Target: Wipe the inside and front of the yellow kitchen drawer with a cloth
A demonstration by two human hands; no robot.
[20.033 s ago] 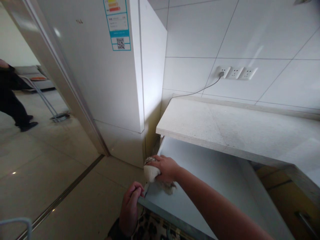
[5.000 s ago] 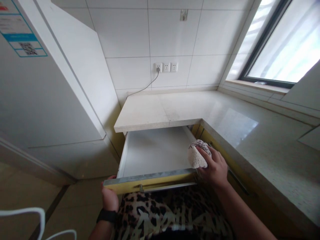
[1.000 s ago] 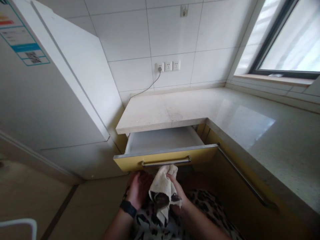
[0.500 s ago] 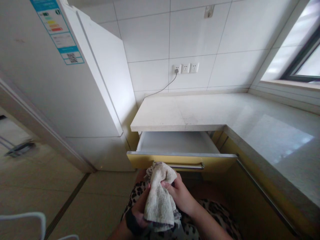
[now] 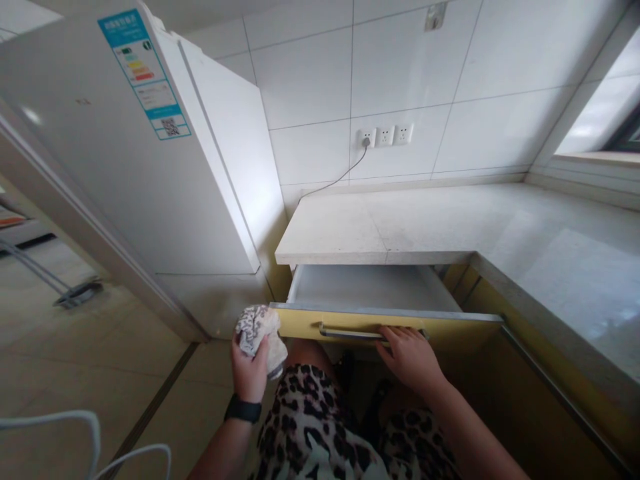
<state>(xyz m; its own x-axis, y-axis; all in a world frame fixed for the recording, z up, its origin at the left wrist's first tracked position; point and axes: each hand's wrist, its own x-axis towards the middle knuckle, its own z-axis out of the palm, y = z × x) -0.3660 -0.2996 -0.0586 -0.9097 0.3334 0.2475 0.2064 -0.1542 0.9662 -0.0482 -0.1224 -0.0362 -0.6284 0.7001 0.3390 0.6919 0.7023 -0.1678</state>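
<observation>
On the left, my left hand point(image 5: 249, 373) is closed around a bunched cloth point(image 5: 261, 325), pale with a dark pattern on one part. The cloth is just beside the left end of a yellow drawer front point(image 5: 295, 323). My right hand point(image 5: 414, 360) has its fingers hooked over the right part of the metal drawer handle point(image 5: 347, 333). Pulled out from under the countertop, the drawer shows a bare grey-white bottom point(image 5: 370, 288).
A pale countertop point(image 5: 430, 220) runs above the drawer and turns along the right side. To the left stands a white refrigerator point(image 5: 210, 200). Wall sockets point(image 5: 385, 136) hold a plugged-in cord. White curved tubing point(image 5: 55, 419) is at lower left.
Both hands held the cloth in front of the drawer before. My left hand has carried it leftward, while my right hand has let go of it and moved right onto the drawer handle.
</observation>
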